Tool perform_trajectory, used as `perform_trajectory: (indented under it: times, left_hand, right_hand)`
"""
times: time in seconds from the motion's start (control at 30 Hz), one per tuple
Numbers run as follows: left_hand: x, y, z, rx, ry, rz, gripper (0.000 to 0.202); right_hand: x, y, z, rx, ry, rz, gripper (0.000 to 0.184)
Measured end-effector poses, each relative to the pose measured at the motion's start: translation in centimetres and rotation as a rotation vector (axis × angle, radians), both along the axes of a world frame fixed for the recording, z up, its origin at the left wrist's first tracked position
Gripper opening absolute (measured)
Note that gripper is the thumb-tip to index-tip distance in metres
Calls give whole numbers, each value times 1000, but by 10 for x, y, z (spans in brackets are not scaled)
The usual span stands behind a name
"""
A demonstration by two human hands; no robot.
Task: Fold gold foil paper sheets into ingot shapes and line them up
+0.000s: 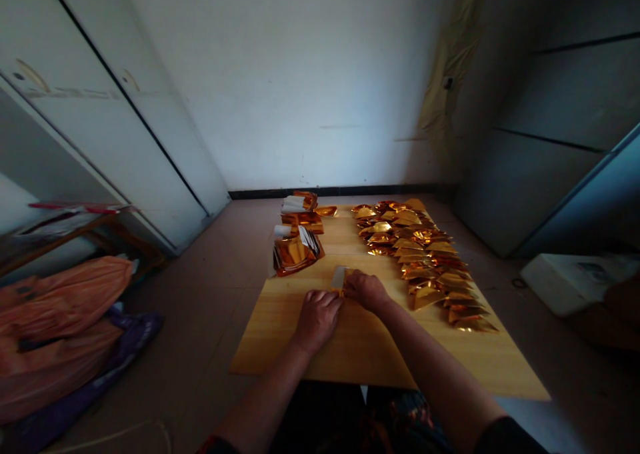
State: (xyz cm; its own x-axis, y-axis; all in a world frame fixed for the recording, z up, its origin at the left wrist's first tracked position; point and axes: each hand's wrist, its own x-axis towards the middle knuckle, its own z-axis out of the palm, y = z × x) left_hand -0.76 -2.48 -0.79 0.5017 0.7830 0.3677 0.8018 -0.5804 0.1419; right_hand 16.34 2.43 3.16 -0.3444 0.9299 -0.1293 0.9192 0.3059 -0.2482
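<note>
Gold foil (340,278) is pinched by left hand (319,319) and right hand (369,290), seemingly for steadiness, between the bench's (273,341) side edges.

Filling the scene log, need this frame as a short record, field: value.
surface: wooden tabletop
between hands: small sheet, pale face showing, gold at its near edge
left hand: fingers at the sheet's near edge, grip unclear
right hand: fingers curled at the sheet's right edge, grip unclear
tabletop left, far end: stacks of gold foil sheets, some pale faces
tabletop right: overlapping folded gold pieces, too many to count
beyond tabletop, left: orange bundle
background: white wall
</note>
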Motion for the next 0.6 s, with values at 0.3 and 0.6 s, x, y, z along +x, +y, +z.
perform_trajectory:
  times: [0.3, 0.6]
  left_hand:
    - [7, -5, 3, 12, 11, 58, 22]
    - [9, -5, 3, 12, 16, 73, 20]
  right_hand:
    - [3, 3, -11, 39, 122, -55, 10]
    - [5, 1, -10, 24, 230, -101, 11]
